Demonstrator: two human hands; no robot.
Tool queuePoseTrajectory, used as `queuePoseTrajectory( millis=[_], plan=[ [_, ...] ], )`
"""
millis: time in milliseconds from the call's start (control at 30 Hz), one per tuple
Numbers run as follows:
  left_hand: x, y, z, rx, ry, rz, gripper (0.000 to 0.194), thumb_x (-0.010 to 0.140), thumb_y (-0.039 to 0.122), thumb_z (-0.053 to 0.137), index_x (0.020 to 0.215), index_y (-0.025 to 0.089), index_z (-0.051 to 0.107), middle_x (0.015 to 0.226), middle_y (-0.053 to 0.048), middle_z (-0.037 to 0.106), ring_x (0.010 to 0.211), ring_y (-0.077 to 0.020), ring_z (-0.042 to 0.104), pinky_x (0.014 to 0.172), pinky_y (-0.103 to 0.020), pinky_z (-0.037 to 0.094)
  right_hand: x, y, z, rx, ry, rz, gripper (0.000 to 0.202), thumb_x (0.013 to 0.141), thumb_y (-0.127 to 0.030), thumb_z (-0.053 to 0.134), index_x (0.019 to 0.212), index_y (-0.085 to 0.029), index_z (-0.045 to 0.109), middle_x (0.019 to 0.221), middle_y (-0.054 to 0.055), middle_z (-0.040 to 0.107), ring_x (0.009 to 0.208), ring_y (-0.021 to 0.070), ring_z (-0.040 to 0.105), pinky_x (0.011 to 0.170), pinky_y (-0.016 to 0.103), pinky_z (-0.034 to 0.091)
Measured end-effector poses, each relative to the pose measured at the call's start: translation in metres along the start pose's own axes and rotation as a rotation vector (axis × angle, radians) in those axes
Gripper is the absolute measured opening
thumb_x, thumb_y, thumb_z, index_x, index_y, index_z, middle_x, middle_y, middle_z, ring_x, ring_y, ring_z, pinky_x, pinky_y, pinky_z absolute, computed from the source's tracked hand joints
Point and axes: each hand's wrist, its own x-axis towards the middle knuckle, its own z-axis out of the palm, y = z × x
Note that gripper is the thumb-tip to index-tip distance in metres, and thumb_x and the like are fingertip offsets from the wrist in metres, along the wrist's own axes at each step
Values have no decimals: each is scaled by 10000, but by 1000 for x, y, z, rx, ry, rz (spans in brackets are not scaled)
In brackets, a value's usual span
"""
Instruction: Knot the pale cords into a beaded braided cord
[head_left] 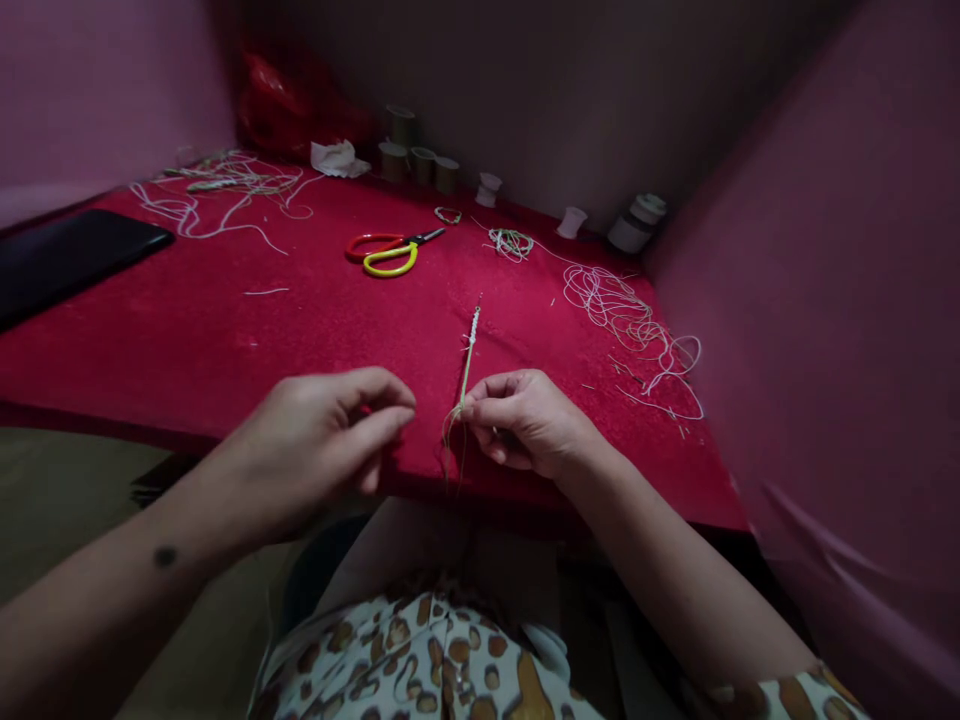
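A thin, pale green and white knotted cord [470, 352] stretches away from me over the red cloth, with a small tip at its far end. Its near end is pinched between the thumb and forefinger of my right hand [529, 420]. Fine loose threads [448, 445] dangle from that end over the table's front edge. To the left and apart from the cord, my left hand [341, 425] has its thumb and forefinger pressed together. Any thread in that pinch is too fine to see.
Scissors [390, 254] with red and yellow handles lie beyond my hands. Tangled thread [611, 305] spreads at the right, and another tangle [225, 190] at the back left. A black phone [82, 255] lies at the left. Several spools [445, 175] stand along the back; pink sheets [840, 300] flank the table.
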Motion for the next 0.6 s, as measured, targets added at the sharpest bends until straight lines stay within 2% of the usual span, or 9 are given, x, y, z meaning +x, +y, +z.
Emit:
queuePoseTrajectory(
  millis=[33,67,133,233,300,467,600],
  plan=[
    [8,4,-2,-21,74,-9,83,693,268,671,728,199,640,410,44,557,321,-80,448,335,-168,324,0,0,0,4,-1,0,105,661,-182,638,605,-141,560,415,-42,513,290,45,385,247,152,186],
    [15,6,-2,-81,76,-36,110,741,282,627,808,194,628,438,33,591,306,-87,457,326,-174,338,0,0,0,5,-2,0,110,660,-189,645,609,-141,560,414,-43,512,289,45,384,247,152,184],
    [25,8,3,-231,-5,-93,150,786,284,583,877,167,602,506,-9,648,337,-117,532,348,-195,408,0,1,-1,-3,-14,-11,121,660,-207,661,626,-138,567,415,-47,510,291,45,385,248,149,185],
    [33,6,15,-418,-159,-148,143,779,262,600,803,121,607,598,-61,677,469,-158,632,451,-255,523,1,2,-2,-32,-35,-24,137,672,-228,666,640,-136,569,431,-47,518,299,45,393,253,147,206],
    [35,5,21,-469,-169,-153,113,756,227,623,736,119,601,602,-48,667,475,-148,630,467,-264,540,1,2,-3,-51,-21,-14,133,684,-230,652,644,-142,559,444,-47,526,301,46,404,254,146,214],
    [38,6,23,-412,-103,-162,112,754,196,604,663,165,547,434,19,583,331,-113,531,355,-220,466,0,-1,0,-164,14,2,78,689,-179,606,650,-154,543,447,-59,512,290,44,389,257,146,220],
    [38,7,23,-267,-59,-144,132,760,197,584,641,179,529,427,24,567,294,-83,477,314,-171,391,-1,-2,4,-329,75,-31,63,706,-132,543,655,-164,526,426,-67,474,296,45,373,283,154,236]
  ],
)
